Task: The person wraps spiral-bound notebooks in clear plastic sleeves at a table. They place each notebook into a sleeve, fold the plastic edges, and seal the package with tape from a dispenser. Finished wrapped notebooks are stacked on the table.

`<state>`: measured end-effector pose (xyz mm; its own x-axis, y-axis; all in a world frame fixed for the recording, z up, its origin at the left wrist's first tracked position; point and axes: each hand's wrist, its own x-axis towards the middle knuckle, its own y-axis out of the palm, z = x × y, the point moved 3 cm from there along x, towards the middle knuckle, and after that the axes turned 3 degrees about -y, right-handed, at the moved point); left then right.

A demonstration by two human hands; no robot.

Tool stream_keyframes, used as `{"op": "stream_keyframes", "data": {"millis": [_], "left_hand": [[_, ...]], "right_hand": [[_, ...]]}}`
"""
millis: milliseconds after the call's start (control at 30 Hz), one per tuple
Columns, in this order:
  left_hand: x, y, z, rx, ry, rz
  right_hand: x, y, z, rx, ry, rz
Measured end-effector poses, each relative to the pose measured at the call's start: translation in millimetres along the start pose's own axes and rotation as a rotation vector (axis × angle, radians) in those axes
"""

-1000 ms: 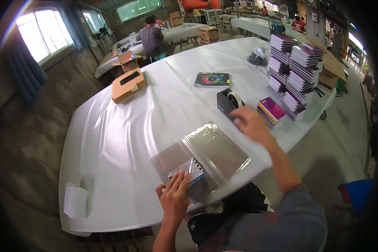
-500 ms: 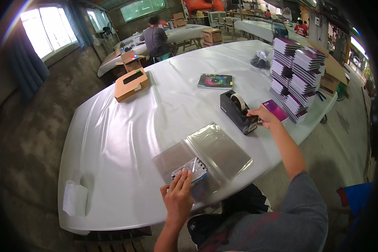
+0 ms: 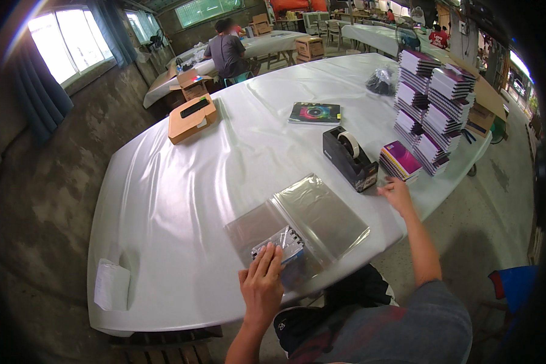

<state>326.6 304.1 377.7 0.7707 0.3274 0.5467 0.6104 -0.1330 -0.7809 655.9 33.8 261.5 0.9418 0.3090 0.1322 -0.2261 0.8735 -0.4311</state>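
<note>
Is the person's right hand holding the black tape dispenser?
No, the right hand lies open on the table just beside the black tape dispenser, not gripping it.

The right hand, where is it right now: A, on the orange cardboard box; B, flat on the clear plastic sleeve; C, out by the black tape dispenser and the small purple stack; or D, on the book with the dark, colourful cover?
C: the right hand is stretched out just right of the black tape dispenser, below the small purple stack, while the left hand presses on the clear plastic sleeve.
</note>
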Motion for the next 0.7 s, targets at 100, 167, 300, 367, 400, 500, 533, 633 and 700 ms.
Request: {"op": "stream_keyframes", "data": {"millis": [100,167,300,367,400,500,533,633,700], "left_hand": [[-4.4,-2.2,-0.6,0.001,-0.037,0.028],[-2.3,-0.9,-1.9,0.001,-0.03,0.021],[-3.5,0.0,-1.7,0.047,0.017,0.021],[-2.2,0.6,-2.9,0.056,0.028,0.022],[-1.6,0.9,-2.6,0.06,0.028,0.019],[0.2,-0.8,-1.7,0.056,0.022,0.007],[-0.4,-1.7,-0.5,0.057,0.011,0.002],[-5.8,-4.0,3.7,0.041,0.002,0.028],[-2.4,5.0,6.6,0.038,0.055,0.031]], "right_hand": [[-17.9,-4.3,34.2,-0.865,-0.229,-0.353],[-28.6,-9.9,56.1,-0.809,-0.48,-0.453],[-38.5,14.9,145.9,-0.543,-0.802,-0.467],[-41.1,25.3,178.3,-0.337,-0.83,-0.438],[-45.4,28.9,199.5,-0.247,-0.838,-0.397],[-59.4,53.5,243.3,0.222,-0.728,-0.145],[-66.0,65.8,251.9,0.41,-0.66,-0.027],[-99.1,102.5,260.9,0.743,-0.282,0.24],[-110.6,116.8,257.6,0.76,-0.232,0.288]]}}
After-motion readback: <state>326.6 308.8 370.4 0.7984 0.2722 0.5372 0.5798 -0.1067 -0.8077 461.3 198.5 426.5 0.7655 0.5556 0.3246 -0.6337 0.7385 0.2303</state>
